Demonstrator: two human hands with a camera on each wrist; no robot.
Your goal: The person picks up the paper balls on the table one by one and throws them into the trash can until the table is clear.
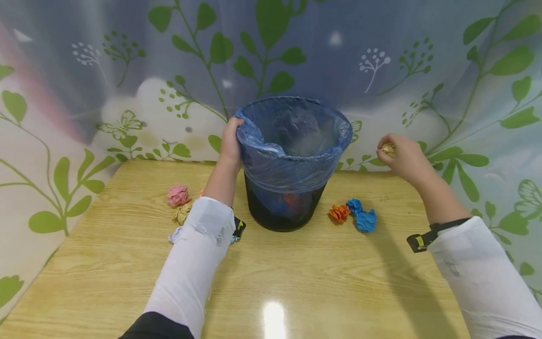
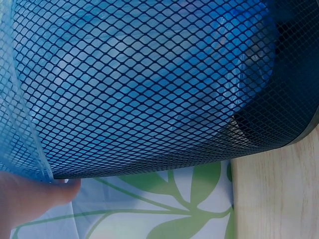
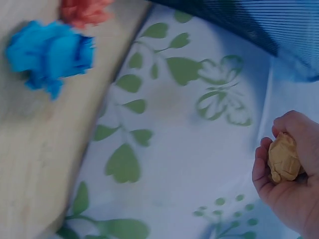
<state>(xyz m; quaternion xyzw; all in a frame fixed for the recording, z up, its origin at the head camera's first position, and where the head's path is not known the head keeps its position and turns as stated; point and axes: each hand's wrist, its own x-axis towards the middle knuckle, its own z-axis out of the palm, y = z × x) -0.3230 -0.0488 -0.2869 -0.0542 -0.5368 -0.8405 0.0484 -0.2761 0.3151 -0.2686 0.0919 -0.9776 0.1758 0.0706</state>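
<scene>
A black mesh trash bin (image 1: 279,207) lined with a blue plastic bag (image 1: 292,169) stands on the table, its bag folded over the rim. My left hand (image 1: 231,141) grips the bin's left rim through the bag; in the left wrist view its thumb (image 2: 45,194) shows beside the mesh. To the right of the bin and raised above the table, my right hand (image 1: 404,157) holds a crumpled yellow paper ball (image 3: 284,158) in curled fingers. Some red and blue shows through the mesh low in the bin.
Right of the bin lie an orange paper ball (image 1: 339,213) and blue crumpled paper (image 1: 365,220). On the left are a pink ball (image 1: 177,195), a yellow ball (image 1: 182,213) and others partly hidden behind my left forearm. A leaf-patterned curtain (image 1: 169,94) backs the wooden table (image 1: 288,278).
</scene>
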